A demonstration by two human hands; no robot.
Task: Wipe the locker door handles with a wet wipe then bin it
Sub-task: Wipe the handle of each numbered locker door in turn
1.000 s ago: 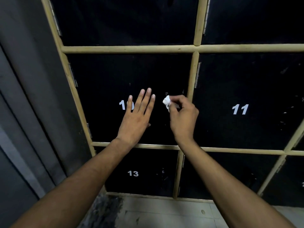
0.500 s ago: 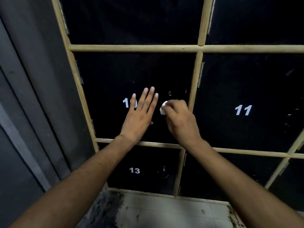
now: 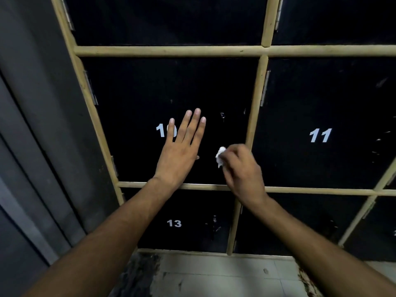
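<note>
Left hand point(image 3: 181, 156) lies flat on door 10 point(image 3: 139, 86), fingers straight and pressed to the black panel. Right hand point(image 3: 242, 168) is clenched round a crumpled white wet wipe point(image 3: 220, 156), which pokes out at the left of the fist. The wipe is close to the door face, below the small metal handle point(image 3: 222, 116) near the door's right edge and apart from it. Cannot tell whether it touches the panel.

Progress, as I judge it: mid-wiping, working on door 10. Surfaces are too dark to show which handles are already clean. The lower handle point(image 3: 215, 224) on door 13 point(image 3: 182, 236) looks left to do. Door 11 point(image 3: 321, 93) shows no handle I can make out. No bin in view, so binning is not yet done.

Writing: white numerals only. "1" with the "0" half hidden under the fingers, "11" on the right door, "13" on the lower one. No brand visible.
</note>
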